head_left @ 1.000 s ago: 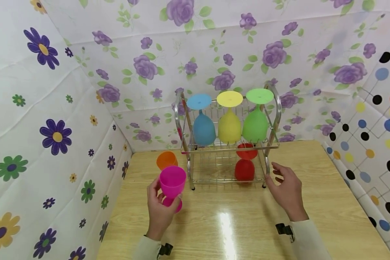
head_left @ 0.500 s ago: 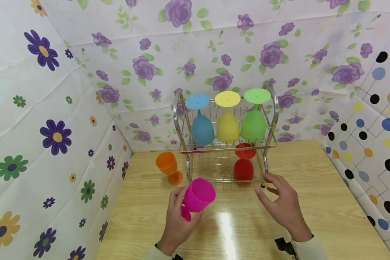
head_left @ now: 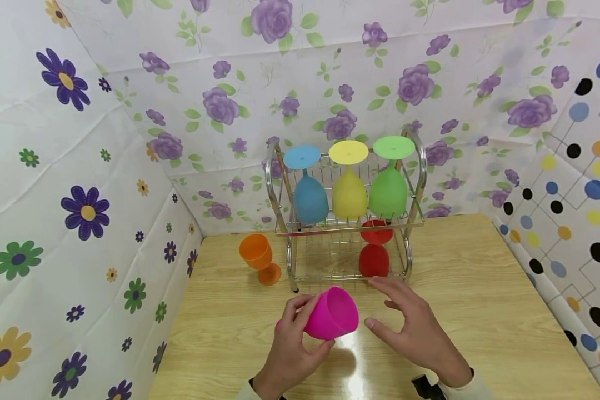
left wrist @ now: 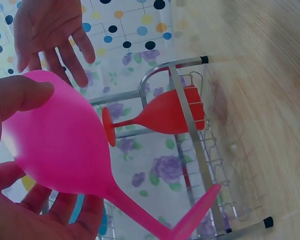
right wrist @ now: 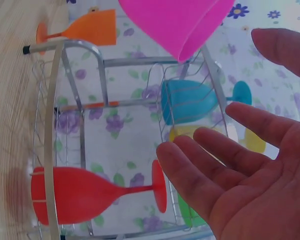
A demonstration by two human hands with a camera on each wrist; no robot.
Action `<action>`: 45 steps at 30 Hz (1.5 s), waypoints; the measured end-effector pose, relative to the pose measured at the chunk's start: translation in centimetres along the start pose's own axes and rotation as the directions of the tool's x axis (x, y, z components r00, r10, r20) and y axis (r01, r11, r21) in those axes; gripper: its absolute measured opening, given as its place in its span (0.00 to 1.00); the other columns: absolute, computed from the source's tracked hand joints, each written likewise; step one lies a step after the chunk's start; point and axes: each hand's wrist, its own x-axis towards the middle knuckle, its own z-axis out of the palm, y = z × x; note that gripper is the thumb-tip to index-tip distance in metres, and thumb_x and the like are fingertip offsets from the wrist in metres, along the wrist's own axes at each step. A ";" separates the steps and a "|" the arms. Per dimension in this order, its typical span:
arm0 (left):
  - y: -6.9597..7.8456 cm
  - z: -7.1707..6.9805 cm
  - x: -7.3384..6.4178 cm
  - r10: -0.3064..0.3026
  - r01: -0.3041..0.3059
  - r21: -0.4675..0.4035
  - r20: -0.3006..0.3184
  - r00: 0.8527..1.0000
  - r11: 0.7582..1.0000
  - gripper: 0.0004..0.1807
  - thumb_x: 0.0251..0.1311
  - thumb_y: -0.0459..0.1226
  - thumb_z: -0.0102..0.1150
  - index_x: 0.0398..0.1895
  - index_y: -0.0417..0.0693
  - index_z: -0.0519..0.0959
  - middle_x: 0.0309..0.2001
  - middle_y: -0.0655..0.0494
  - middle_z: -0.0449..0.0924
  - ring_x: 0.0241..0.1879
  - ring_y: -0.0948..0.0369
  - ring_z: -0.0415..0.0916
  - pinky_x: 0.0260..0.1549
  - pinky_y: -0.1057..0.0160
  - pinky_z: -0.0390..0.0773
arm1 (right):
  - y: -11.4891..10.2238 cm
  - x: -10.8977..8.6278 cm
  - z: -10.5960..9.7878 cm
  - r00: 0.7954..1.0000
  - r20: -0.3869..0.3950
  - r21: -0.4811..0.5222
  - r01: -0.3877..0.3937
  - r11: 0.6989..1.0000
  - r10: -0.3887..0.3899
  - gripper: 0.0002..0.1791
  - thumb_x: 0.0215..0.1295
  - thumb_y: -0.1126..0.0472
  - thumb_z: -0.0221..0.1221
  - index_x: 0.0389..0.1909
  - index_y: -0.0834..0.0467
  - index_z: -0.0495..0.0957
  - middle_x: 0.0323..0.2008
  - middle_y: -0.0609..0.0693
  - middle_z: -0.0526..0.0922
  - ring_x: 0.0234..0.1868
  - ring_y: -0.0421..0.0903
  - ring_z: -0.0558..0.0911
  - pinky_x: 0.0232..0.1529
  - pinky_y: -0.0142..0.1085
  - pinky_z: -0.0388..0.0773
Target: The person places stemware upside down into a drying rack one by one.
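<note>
My left hand (head_left: 295, 344) grips a pink plastic goblet (head_left: 332, 314) by its bowl, tilted so the mouth faces right. In the left wrist view the thumb lies across the bowl, and the stem and foot point away from it. My right hand (head_left: 415, 328) hovers just right of the goblet's mouth, fingers spread and holding nothing. Behind both hands stands a two-tier metal rack (head_left: 350, 229). Blue (head_left: 310, 200), yellow (head_left: 349, 197) and green (head_left: 388, 194) goblets stand upside down on its top tier. A red goblet (head_left: 374, 260) is upside down on the lower tier, at the right.
An orange goblet (head_left: 256, 253) stands upright on the wooden table (head_left: 220, 333), left of the rack. Flowered cloth (head_left: 220, 166) hangs behind and at the left; dotted cloth (head_left: 570, 222) hangs at the right.
The pink goblet, in my left hand, has moved right and nearer to me, from upright beside the orange goblet to tipped over rightward. My right hand has come left and nearer, towards it.
</note>
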 end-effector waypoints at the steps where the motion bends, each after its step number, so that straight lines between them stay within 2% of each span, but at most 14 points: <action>1: 0.2 0.0 0.1 0.009 -0.009 0.011 0.013 1.000 1.000 0.53 0.47 0.34 0.84 0.79 0.47 0.68 0.66 0.46 0.71 0.58 0.51 0.81 0.48 0.59 0.90 | -0.2 0.0 0.1 1.000 0.016 0.007 0.010 1.000 -0.010 0.40 0.64 0.52 0.75 0.76 0.42 0.71 0.71 0.45 0.75 0.68 0.47 0.78 0.52 0.45 0.90; 8: 1.0 -0.2 1.0 0.048 -0.057 0.080 0.111 0.993 0.995 0.53 0.50 0.38 0.84 0.80 0.51 0.66 0.69 0.49 0.69 0.64 0.53 0.76 0.51 0.64 0.88 | -1.0 0.1 0.4 0.991 0.122 0.057 0.043 0.997 -0.049 0.45 0.63 0.49 0.75 0.79 0.43 0.66 0.75 0.47 0.71 0.71 0.50 0.76 0.54 0.43 0.89; 13: 1.3 -0.2 1.5 0.106 -0.123 0.109 0.151 0.983 0.986 0.53 0.49 0.39 0.84 0.80 0.50 0.66 0.69 0.47 0.68 0.62 0.53 0.77 0.52 0.61 0.88 | -1.2 0.1 0.4 0.984 0.166 0.093 0.042 0.995 -0.057 0.46 0.63 0.48 0.75 0.80 0.43 0.65 0.76 0.50 0.70 0.71 0.52 0.76 0.52 0.42 0.90; 17: 1.6 -0.2 1.8 0.123 -0.144 0.103 0.184 0.975 0.984 0.53 0.51 0.40 0.83 0.81 0.50 0.65 0.69 0.47 0.68 0.63 0.54 0.76 0.54 0.60 0.88 | -1.3 0.0 0.5 0.983 0.170 0.122 0.049 0.991 -0.070 0.45 0.62 0.49 0.76 0.79 0.45 0.66 0.75 0.52 0.70 0.69 0.53 0.77 0.51 0.41 0.90; 21: 1.9 -0.2 2.0 0.116 -0.139 0.099 0.209 0.971 0.985 0.53 0.52 0.41 0.83 0.81 0.52 0.64 0.69 0.48 0.68 0.64 0.55 0.76 0.55 0.61 0.87 | -1.4 0.1 0.6 0.981 0.169 0.143 0.070 0.987 -0.094 0.45 0.62 0.51 0.76 0.79 0.48 0.66 0.74 0.52 0.70 0.68 0.53 0.78 0.50 0.39 0.90; 27: 2.3 -0.4 2.2 0.097 -0.128 0.116 0.239 0.966 0.985 0.52 0.53 0.40 0.82 0.81 0.54 0.65 0.70 0.50 0.67 0.66 0.57 0.73 0.57 0.64 0.86 | -1.8 0.1 0.6 0.983 0.166 0.182 0.051 0.982 -0.082 0.44 0.63 0.51 0.76 0.78 0.46 0.66 0.71 0.49 0.72 0.64 0.52 0.82 0.48 0.34 0.89; 32: 2.5 -0.5 2.5 0.090 -0.128 0.134 0.256 0.962 0.983 0.51 0.53 0.40 0.82 0.81 0.52 0.65 0.70 0.52 0.67 0.66 0.58 0.72 0.56 0.66 0.85 | -2.1 0.1 0.6 0.987 0.145 0.206 0.040 0.978 -0.071 0.42 0.63 0.52 0.76 0.76 0.44 0.69 0.68 0.45 0.75 0.60 0.52 0.84 0.45 0.35 0.90; 39: 2.6 -0.5 2.5 0.090 -0.128 0.149 0.238 0.967 0.980 0.51 0.55 0.43 0.81 0.81 0.51 0.64 0.71 0.50 0.67 0.66 0.56 0.73 0.57 0.64 0.86 | -2.3 0.2 0.4 0.992 0.118 0.216 0.009 0.976 -0.035 0.40 0.60 0.52 0.77 0.72 0.42 0.71 0.65 0.43 0.76 0.59 0.52 0.84 0.42 0.38 0.91; 45: 1.9 -0.4 2.3 0.116 -0.129 0.094 0.134 0.984 0.987 0.50 0.55 0.41 0.80 0.80 0.47 0.65 0.71 0.45 0.68 0.65 0.51 0.75 0.52 0.61 0.88 | -1.6 0.1 0.4 0.998 0.066 0.198 -0.005 0.980 -0.009 0.41 0.58 0.55 0.79 0.72 0.43 0.72 0.64 0.44 0.77 0.60 0.51 0.82 0.42 0.38 0.91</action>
